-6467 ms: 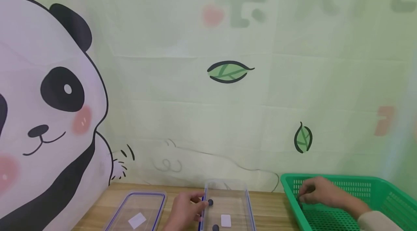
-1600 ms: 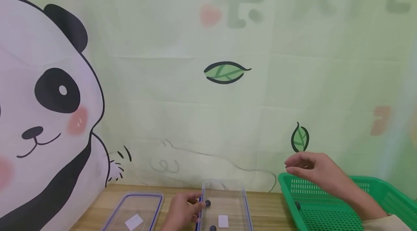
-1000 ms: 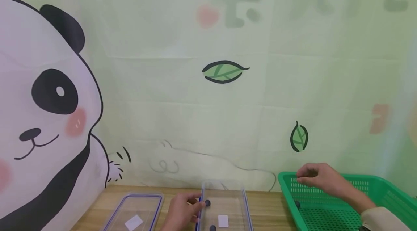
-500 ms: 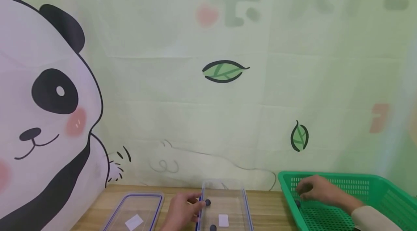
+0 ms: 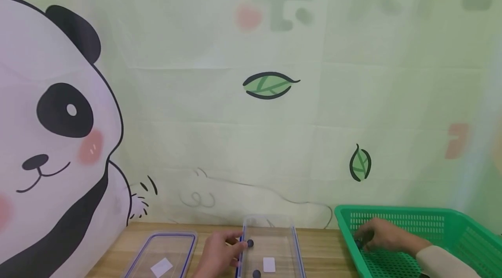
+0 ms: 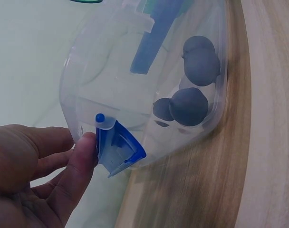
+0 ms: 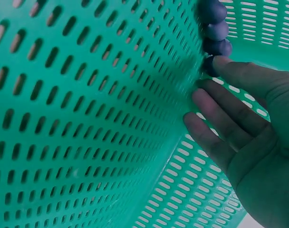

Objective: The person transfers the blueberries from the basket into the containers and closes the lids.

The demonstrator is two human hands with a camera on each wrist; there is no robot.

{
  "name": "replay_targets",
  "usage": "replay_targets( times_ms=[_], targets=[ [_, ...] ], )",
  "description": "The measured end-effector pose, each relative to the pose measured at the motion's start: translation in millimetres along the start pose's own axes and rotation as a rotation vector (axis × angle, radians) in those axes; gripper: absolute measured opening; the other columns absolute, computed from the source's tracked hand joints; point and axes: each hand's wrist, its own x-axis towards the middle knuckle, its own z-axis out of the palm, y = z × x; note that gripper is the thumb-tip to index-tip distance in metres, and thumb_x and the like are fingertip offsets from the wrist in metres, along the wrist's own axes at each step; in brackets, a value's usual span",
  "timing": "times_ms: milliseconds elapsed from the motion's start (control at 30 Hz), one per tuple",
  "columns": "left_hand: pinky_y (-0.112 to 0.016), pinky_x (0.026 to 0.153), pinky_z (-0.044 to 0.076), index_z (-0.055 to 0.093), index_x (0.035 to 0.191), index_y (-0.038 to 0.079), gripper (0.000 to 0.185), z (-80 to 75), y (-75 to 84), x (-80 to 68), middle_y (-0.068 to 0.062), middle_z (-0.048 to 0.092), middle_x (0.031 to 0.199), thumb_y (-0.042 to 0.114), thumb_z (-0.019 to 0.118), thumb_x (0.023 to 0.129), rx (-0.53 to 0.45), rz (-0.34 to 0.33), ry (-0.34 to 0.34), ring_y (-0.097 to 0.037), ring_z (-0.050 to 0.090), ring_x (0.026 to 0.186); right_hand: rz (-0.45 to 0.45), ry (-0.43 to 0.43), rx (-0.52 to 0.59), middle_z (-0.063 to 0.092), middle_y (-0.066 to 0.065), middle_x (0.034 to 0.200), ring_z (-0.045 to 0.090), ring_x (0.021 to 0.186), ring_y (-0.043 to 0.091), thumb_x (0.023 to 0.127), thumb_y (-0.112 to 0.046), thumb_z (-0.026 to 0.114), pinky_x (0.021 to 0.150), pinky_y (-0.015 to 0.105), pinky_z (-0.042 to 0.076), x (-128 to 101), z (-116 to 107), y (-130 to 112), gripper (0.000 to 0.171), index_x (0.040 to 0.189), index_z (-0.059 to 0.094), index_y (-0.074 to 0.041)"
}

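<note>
My left hand (image 5: 220,252) grips the left wall of a clear plastic food box (image 5: 282,249). In the left wrist view, its thumb lies against a blue latch (image 6: 120,148) and its fingers lie behind the wall. Dark, round blueberries (image 6: 189,107) sit inside the box, with their reflections beside them. My right hand (image 5: 382,235) is down inside the green basket (image 5: 396,211), near its left wall. Thumb and forefinger pinch a blueberry (image 7: 210,66) at the end of a row of several blueberries (image 7: 216,31) along that wall; the other fingers are spread below.
A clear lid (image 5: 168,247) with a blue seal and a white label lies on the wooden table (image 5: 321,247), left of the box. Behind the table hangs a pale green cloth (image 5: 196,147) printed with a panda and leaves.
My right hand was over the basket's rim, then came down to the blueberries inside and now pinches one. The left hand keeps its grip on the box.
</note>
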Motion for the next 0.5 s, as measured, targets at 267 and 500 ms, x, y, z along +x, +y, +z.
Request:
replay_targets(
  times_ms=[267,500],
  targets=[
    [-0.031,0.057,0.064,0.069,0.127,-0.013,0.035,-0.4,-0.8,-0.2,-0.008,0.067,0.090,-0.001,0.076,0.095,-0.007,0.001,-0.006,-0.014,0.068,0.064,0.011,-0.005,-0.043,0.073,-0.002,0.093,0.069,0.086,0.024,0.081,-0.024,0.091,0.072,0.044,0.063,7,1,18,0.020,0.096,0.078,-0.019],
    [-0.031,0.057,0.064,0.069,0.127,-0.013,0.035,-0.9,0.7,-1.9,-0.008,0.066,0.090,-0.002,0.075,0.095,-0.021,0.011,-0.008,-0.014,0.068,0.064,-0.004,0.024,-0.086,0.071,-0.003,0.088,0.065,0.082,0.023,0.082,-0.024,0.091,0.065,0.037,0.058,1,3,13,0.017,0.087,0.076,-0.018]
  ],
)
